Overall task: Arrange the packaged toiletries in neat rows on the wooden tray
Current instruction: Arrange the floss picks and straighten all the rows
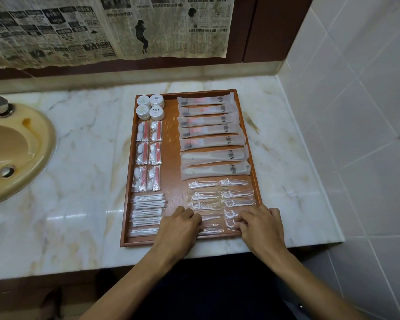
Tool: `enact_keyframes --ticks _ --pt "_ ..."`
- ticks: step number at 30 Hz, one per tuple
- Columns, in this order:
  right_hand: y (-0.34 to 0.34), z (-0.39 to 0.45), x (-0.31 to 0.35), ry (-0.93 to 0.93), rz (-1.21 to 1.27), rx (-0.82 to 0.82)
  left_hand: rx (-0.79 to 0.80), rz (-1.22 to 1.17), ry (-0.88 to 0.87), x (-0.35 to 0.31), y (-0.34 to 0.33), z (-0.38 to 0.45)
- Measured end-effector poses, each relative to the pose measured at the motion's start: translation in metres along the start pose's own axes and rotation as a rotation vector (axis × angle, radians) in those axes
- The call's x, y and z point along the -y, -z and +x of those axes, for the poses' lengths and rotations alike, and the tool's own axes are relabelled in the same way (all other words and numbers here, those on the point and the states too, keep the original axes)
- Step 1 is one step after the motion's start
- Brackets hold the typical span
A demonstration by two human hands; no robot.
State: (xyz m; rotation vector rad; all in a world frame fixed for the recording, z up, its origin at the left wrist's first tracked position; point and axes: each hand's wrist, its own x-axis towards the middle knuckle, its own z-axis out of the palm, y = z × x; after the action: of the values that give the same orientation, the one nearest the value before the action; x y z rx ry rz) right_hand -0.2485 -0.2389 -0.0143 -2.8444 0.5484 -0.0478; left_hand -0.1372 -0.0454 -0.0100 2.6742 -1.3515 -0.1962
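A bare strip of wooden tray runs down the middle, between small packets on my left and long sachets on my right. Marble surface lies open left of the tray. A tiled wall crowds the right; a sink sits far left.
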Motion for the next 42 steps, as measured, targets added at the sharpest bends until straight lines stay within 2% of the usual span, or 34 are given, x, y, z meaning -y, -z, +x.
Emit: enact_keyframes --ticks 8,13,23,33,38,42 --pt "0.001 0.001 0.000 0.028 -0.054 -0.027 0.001 -0.037 -0.161 -0.002 -0.004 0.010" --pt "-0.004 0.000 -0.002 0.038 -0.097 -0.018 0.034 -0.027 -0.191 -0.003 -0.011 0.016" --pt "-0.007 0.002 -0.002 0.023 -0.143 0.033 0.051 0.009 -0.177 -0.003 -0.012 0.019" --pt "-0.002 0.003 0.000 0.025 -0.088 0.057 0.073 -0.015 -0.178 -0.004 -0.011 0.022" --pt "0.008 0.019 -0.005 0.008 0.048 -0.006 0.010 -0.043 -0.164 0.001 -0.004 0.026" --pt "0.008 0.055 -0.009 0.001 0.128 -0.096 -0.058 -0.059 -0.030 0.013 0.006 0.032"
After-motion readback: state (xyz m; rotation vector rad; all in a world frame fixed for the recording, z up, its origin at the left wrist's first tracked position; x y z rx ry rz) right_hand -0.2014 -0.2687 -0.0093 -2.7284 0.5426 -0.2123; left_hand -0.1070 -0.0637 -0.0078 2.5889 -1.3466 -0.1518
